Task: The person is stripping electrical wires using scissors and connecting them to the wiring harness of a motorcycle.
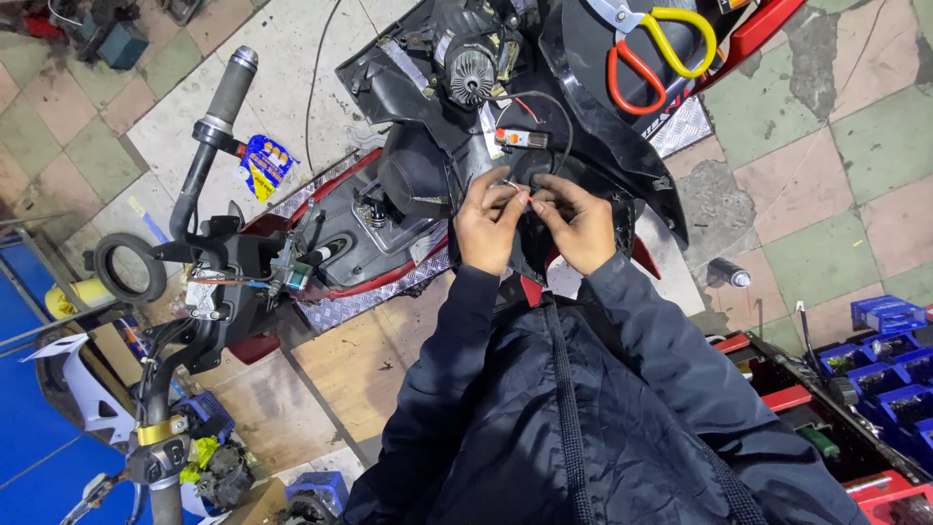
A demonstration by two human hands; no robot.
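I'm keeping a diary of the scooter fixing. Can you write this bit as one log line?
left hand: pinching thin wire | right hand: pinching same wire | over: black headlight housing | nearby: scissors

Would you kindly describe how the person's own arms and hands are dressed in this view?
Both arms are covered by long sleeves of a dark navy, slightly shiny, creased jacket, ending at the wrists. The left hand and right hand are bare, with no gloves. No rings or watch can be made out.

Black fairing (593, 146) crowds the wire (544, 102) — tiled floor (826, 175) rightward lies open.
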